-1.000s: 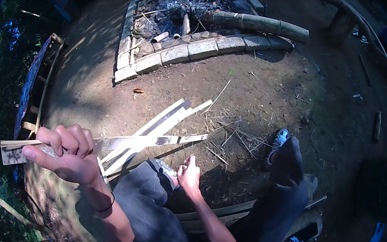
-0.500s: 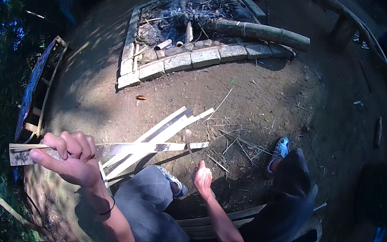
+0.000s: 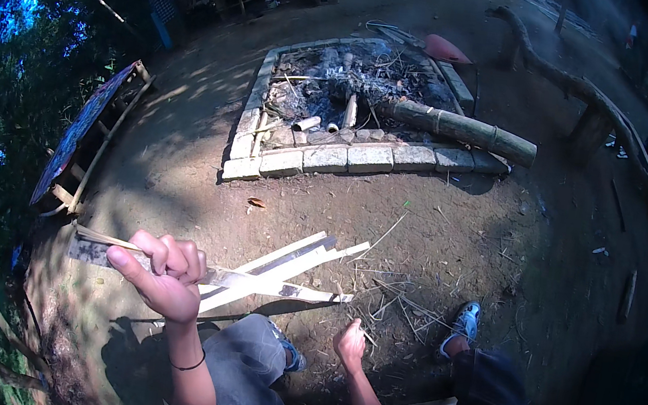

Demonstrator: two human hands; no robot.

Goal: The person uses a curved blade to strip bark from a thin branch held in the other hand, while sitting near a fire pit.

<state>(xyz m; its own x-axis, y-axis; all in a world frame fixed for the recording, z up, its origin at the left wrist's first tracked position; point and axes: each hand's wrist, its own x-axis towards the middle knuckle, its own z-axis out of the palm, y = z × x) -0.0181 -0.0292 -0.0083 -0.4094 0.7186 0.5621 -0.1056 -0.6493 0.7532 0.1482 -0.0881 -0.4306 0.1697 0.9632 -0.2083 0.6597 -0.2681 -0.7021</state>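
The left hand [image 3: 170, 269], at 8 o'clock in the view, is clamped around a long pale bamboo strip [image 3: 309, 293], which pokes out past the fist toward 9 o'clock and runs the other way toward the right hand. That right hand [image 3: 350, 345], between 5 and 6 o'clock, has its fingers curled together; whether they grip anything cannot be told. More split strips [image 3: 299, 271] lie crosswise on the ground at 7 o'clock, thin shavings [image 3: 408, 308] at 4 to 5, and a stone-edged fire pit [image 3: 370, 159] at 12.
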